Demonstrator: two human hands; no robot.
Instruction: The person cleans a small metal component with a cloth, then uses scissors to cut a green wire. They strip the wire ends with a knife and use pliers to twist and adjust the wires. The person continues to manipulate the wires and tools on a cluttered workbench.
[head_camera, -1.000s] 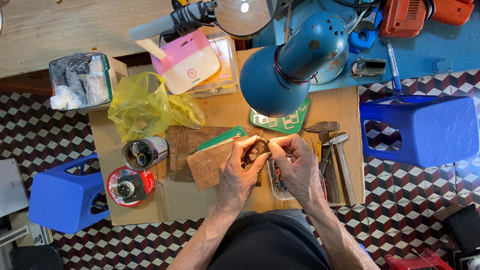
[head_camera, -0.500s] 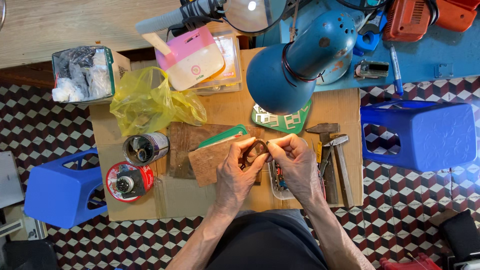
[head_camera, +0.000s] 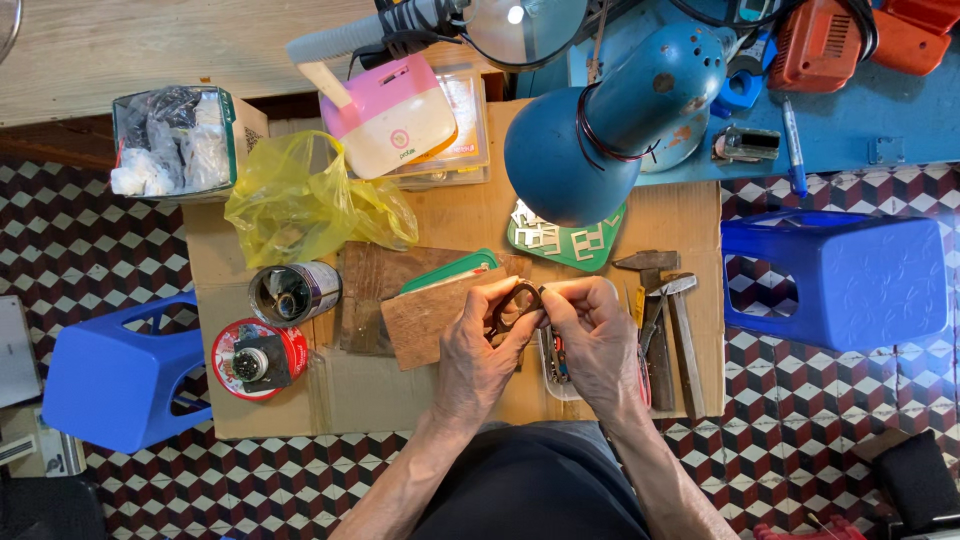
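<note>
**Over the cardboard-covered surface: two hands on a small dark ring**

Above the surface (head_camera: 440, 395), the left hand (head_camera: 478, 352) and right hand (head_camera: 592, 338) meet at a small dark ring-shaped part (head_camera: 517, 303). Each grip is narrow, fingertips pinching the ring from opposite sides, just above a brown board (head_camera: 425, 318). A clear tray (head_camera: 556, 372) lies under the right hand; hammers (head_camera: 668, 320) rest just beside it, a blue lamp (head_camera: 600, 135) hangs beyond. Judged from this pose, the work goes best with the ring kept low over the surface, pinched near its rim, and turned toward the lamp so small pieces stay visible
</note>
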